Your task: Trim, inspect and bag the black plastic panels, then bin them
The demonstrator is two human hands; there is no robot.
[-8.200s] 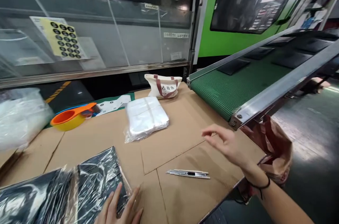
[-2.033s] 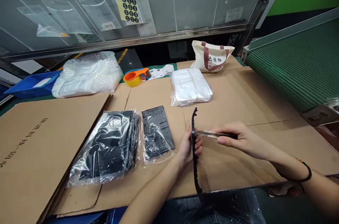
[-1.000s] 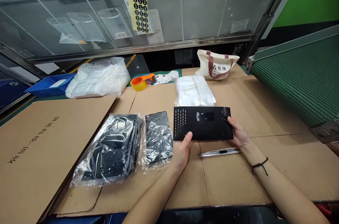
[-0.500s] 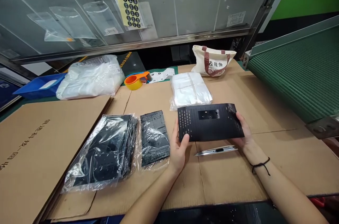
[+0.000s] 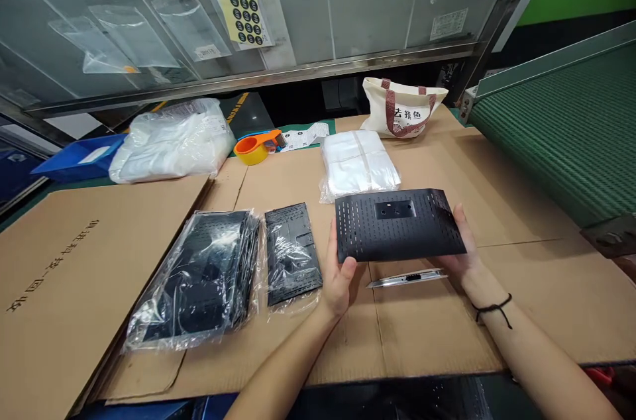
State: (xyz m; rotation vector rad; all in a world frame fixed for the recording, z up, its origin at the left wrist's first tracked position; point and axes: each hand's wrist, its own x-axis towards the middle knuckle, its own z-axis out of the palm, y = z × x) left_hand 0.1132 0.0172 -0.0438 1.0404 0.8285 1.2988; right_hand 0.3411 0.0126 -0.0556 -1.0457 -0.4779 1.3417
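Between my hands, a black slotted plastic panel point(image 5: 397, 231) with a small recessed rectangle is held up and tilted over the cardboard. My left hand point(image 5: 338, 277) grips its left edge, thumb in front. Its right end is held by my right hand point(image 5: 463, 248), whose fingers are partly hidden behind it. Just below the panel lies a utility knife point(image 5: 408, 278). To the left, one similar black panel in clear plastic point(image 5: 292, 253) lies flat, beside a stack of bagged black panels point(image 5: 199, 281). Behind the held panel sits a bundle of clear plastic bags point(image 5: 360, 163).
Cardboard sheets point(image 5: 74, 261) are stacked at the left. Along the back stand a blue tray point(image 5: 74, 165), a large bag of white plastic point(image 5: 171, 142), an orange tape dispenser point(image 5: 258, 147) and a cloth bag point(image 5: 403, 108). A green conveyor belt point(image 5: 561, 122) slopes along the right.
The panel has tipped slightly and shifted a little to the right with both hands, so its slots catch the light differently. My view has moved slightly.
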